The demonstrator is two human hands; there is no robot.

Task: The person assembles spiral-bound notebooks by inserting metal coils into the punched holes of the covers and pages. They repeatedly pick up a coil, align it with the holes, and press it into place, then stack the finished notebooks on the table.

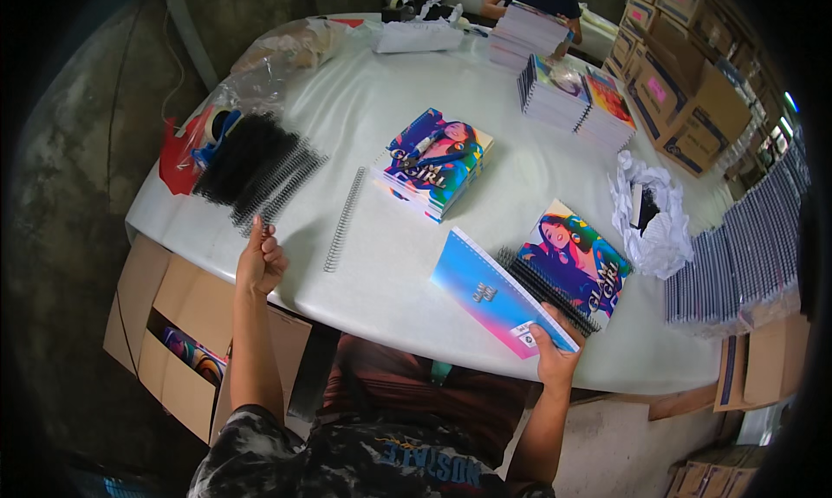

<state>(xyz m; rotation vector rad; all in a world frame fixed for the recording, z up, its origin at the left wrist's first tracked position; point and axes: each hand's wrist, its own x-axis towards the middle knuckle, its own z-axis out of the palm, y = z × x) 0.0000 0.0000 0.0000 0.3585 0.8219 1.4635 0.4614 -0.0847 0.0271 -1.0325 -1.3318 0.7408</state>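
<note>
My left hand [263, 260] is closed, pinching the near end of a black spiral binding coil [290, 184] at the edge of a large pile of black coils [247, 160]. In my right hand [555, 351] is a notebook [472, 281] with a blue-to-pink cover, gripped at its lower corner and tilted up. Several black coils [546, 286] lie along its right side, partly hidden by it. Beyond them rests a notebook with a colourful illustrated cover [576, 260]. A single coil [345, 221] lies apart on the table, left of a stack of illustrated notebooks [433, 173] with a dark-handled tool [429, 156] on top.
The pale table [321, 91] holds stacks of bound notebooks [555, 99] at far right. Crumpled white paper [650, 212] and a large notebook pile [737, 264] stand right. Cartons [676, 91] rise behind. A person [537, 4] sits opposite. An open carton [186, 325] is below left.
</note>
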